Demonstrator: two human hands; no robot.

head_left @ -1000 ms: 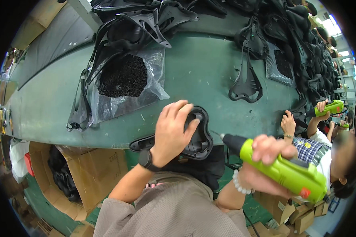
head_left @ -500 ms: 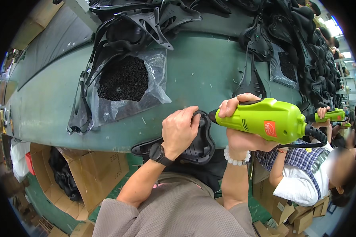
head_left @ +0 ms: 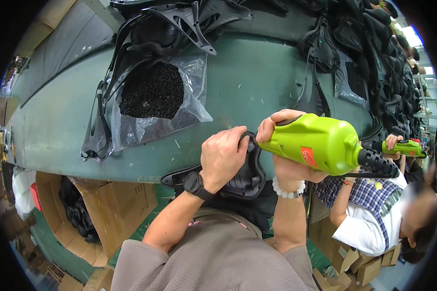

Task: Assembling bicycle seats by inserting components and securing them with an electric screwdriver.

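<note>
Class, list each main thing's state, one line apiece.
Left hand: on black molded part
Right hand: closed around green power tool
Green power tool: held; whether running, unclear
Black molded part: partly covered by left hand
Watch: worn
Clear bag: open, small black pieces exposed
Left-side cardboard box: open, black items inside

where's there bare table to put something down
The green table is mostly bare between the plastic bag and right black frame, and left of the left black frame. Crowded: the far corners under black parts, and around the screwdriver.
</note>
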